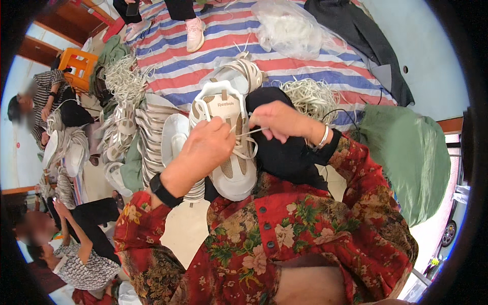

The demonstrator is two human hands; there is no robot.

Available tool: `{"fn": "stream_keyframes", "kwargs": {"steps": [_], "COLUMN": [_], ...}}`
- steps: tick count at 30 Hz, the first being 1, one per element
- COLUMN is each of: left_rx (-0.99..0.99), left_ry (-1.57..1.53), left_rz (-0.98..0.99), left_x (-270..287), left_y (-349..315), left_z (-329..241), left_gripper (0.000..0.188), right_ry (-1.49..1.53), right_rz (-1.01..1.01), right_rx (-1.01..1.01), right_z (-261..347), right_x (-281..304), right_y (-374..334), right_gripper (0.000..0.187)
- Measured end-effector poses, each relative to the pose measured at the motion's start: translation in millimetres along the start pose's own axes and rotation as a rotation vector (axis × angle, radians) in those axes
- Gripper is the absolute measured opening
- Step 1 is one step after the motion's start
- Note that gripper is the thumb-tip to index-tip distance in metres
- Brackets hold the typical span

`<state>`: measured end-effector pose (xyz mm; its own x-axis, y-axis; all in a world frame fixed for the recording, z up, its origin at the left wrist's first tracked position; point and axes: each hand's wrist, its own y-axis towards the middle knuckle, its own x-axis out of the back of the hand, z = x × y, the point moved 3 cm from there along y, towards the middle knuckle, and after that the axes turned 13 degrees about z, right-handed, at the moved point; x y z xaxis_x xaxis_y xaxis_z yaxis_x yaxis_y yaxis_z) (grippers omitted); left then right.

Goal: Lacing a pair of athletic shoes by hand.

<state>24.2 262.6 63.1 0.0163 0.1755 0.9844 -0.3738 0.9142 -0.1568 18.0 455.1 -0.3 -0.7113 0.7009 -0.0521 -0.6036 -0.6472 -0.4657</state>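
Observation:
A white and beige sneaker (235, 175) rests on my lap, toe toward me and tongue pointing away. My left hand (206, 145) lies over its left side, fingers curled in at the eyelets; what they pinch is hidden. To the right of the shoe, my right hand (282, 122) grips a cream shoelace (254, 131) between thumb and fingers. The lace is pulled out from the eyelets, and a loose loop of it hangs over the shoe's right side. Just beyond lies another beige sneaker (244, 73).
At my left stands a row of stacked shoes (148, 134). Heaps of laces (310, 96) lie on the striped sheet (223, 30). A clear plastic bag (290, 30) is at the back, a green sack (406, 157) at the right. Other people sit at the left near an orange stool (79, 68).

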Motion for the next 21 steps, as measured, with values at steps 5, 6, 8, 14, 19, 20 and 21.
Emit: {"fn": "stream_keyframes", "kwargs": {"steps": [5,6,8,14,19,20,21], "left_rx": [0.343,0.378,0.447,0.707,0.677,0.726,0.782], "left_ry": [0.024,-0.013,-0.097,-0.797,-0.731,-0.760,-0.791], "left_rz": [-0.107,-0.166,-0.279,-0.611,-0.671,-0.650,-0.626], "left_x": [6,0,-18,-70,-74,-83,-93], "left_y": [-31,-34,-33,-33,-48,-54,-59], "left_z": [6,7,2,-13,-30,-32,-34], "left_gripper": [0.023,0.026,0.026,0.024,0.032,0.037,0.041], "right_ry": [0.781,0.858,0.962,1.135,1.191,0.961,0.958], "right_rz": [-0.129,-0.183,-0.220,-0.309,-0.639,-0.523,-0.517], "right_rx": [0.284,0.304,0.301,0.251,0.408,0.443,0.440], "right_z": [-42,-62,-89,-101,-123,-141,-140], "right_x": [46,59,71,69,116,126,125], "right_y": [-15,-15,-19,-33,-69,-74,-72], "right_gripper": [0.021,0.021,0.020,0.019,0.021,0.023,0.023]}}
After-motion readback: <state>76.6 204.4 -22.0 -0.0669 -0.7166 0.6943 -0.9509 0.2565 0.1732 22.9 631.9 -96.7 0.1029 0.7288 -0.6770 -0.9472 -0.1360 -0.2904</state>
